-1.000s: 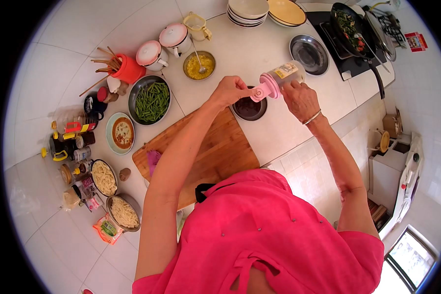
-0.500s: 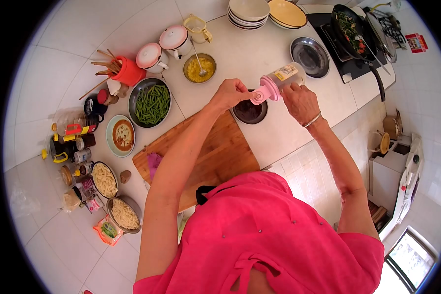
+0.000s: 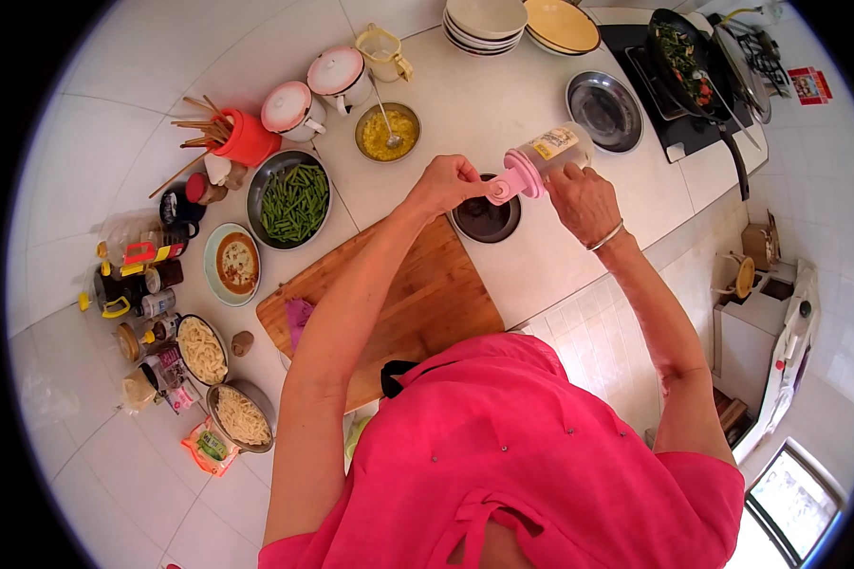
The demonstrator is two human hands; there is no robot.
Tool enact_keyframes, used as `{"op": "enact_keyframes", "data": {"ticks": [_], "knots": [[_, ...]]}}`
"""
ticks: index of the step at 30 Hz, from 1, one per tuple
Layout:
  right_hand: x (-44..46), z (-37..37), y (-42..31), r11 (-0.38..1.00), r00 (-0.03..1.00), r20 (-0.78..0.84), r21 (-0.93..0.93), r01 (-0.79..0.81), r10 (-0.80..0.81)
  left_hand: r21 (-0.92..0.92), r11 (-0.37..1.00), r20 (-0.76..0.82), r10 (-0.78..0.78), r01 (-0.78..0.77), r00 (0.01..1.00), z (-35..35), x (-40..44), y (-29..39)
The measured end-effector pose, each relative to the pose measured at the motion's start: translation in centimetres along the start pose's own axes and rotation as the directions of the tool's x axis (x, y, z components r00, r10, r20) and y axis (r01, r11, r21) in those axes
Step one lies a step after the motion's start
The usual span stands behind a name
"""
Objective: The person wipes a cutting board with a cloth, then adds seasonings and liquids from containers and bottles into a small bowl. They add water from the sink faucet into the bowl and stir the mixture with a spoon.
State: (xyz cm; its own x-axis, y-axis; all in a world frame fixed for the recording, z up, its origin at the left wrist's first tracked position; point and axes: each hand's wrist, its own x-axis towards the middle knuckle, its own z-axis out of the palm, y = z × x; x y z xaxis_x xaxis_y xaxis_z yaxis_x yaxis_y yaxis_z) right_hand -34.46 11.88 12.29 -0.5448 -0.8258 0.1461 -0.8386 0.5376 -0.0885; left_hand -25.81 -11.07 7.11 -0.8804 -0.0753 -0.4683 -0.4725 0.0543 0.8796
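Observation:
My right hand (image 3: 584, 202) is closed round a clear seasoning jar (image 3: 562, 144) with a label, which lies tipped on its side in the air. Its pink lid (image 3: 524, 174) points left, above a small bowl of dark liquid (image 3: 487, 222). With thumb and fingers, my left hand (image 3: 446, 184) pinches the end of the pink flap on that lid. Whether anything is falling from the jar cannot be made out. Below the hands lies a wooden cutting board (image 3: 427, 294), partly hidden by my left arm.
Left of my hands are a bowl of egg (image 3: 411, 119) with a ladle, a pan of green beans (image 3: 294, 204), a sauce bowl (image 3: 237, 264) and two noodle bowls. An empty metal plate (image 3: 604, 111) sits near the stove, where a wok (image 3: 678, 62) holds cooked greens.
Both hands and the jar stay nearly where they were. The whole view has shifted very slightly.

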Motion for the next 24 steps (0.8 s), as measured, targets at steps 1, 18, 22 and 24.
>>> {"op": "enact_keyframes", "data": {"ticks": [1,18,22,24], "knots": [[0.0,-0.1,-0.1,1.000,1.000,0.008,-0.006,0.000,0.000,-0.012,1.000,0.004,0.002,-0.002,1.000,0.0,0.2,-0.2],[0.6,-0.2,0.9,0.892,0.978,0.090,0.402,-0.207,0.187,-0.124,0.990,0.019,0.067,-0.064,0.998,0.0,0.5,0.1],[0.9,1.3,2.2,0.710,0.932,0.234,0.604,-0.362,0.276,-0.090,0.994,-0.003,0.067,-0.067,0.998,-0.6,0.7,1.2],[1.3,1.8,2.6,0.591,0.901,0.321,0.680,-0.433,0.291,-0.059,0.997,-0.045,0.046,-0.048,0.998,-0.9,0.6,1.8]]}}
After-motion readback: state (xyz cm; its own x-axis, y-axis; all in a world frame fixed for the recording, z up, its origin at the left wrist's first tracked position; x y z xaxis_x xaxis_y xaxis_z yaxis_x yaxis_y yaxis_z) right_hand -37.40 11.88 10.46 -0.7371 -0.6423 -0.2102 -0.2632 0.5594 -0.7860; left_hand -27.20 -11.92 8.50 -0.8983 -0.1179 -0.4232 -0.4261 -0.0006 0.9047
